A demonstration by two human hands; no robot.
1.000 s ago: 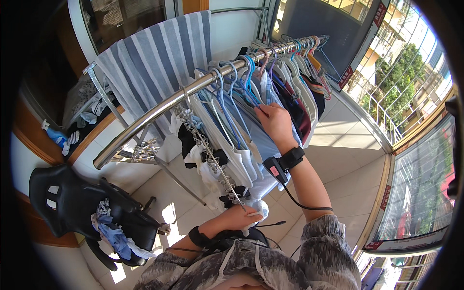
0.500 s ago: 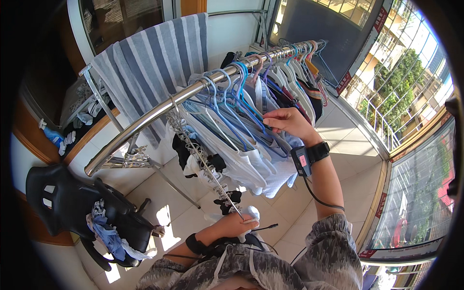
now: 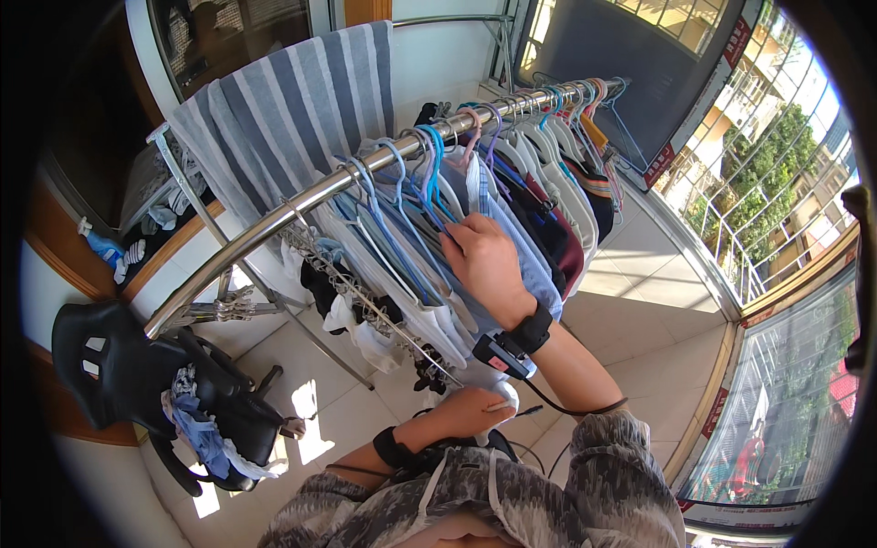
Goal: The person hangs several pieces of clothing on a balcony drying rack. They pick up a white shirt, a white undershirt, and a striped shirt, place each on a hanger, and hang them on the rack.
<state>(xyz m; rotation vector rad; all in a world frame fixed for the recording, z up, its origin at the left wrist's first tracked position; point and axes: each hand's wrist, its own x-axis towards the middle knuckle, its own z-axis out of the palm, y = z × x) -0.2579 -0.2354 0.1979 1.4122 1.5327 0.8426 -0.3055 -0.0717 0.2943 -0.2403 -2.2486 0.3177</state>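
A metal clothes rail (image 3: 315,196) runs from the near left to the far right, hung with shirts on plastic hangers. My right hand (image 3: 489,265) is closed among them, its fingertips at the shoulder of a blue hanger (image 3: 429,169); its grip is partly hidden. Nearer me, a metal clip hanger (image 3: 379,315) carries small black and white garments (image 3: 365,340). Beside its near end, my left hand (image 3: 466,413) is closed around a small pale cloth (image 3: 504,393), mostly covered by the fingers.
A striped grey towel (image 3: 292,100) hangs behind the rail. At the left stands a black chair (image 3: 105,365) with crumpled blue and white clothes (image 3: 201,429) on its seat. Barred windows (image 3: 776,384) line the right side. Thin cables trail from my wrists.
My right hand has come left and nearer, its fingers closing at the hangers. The near shirts and the clip hanger have shifted left along the rail. My left hand has moved slightly right.
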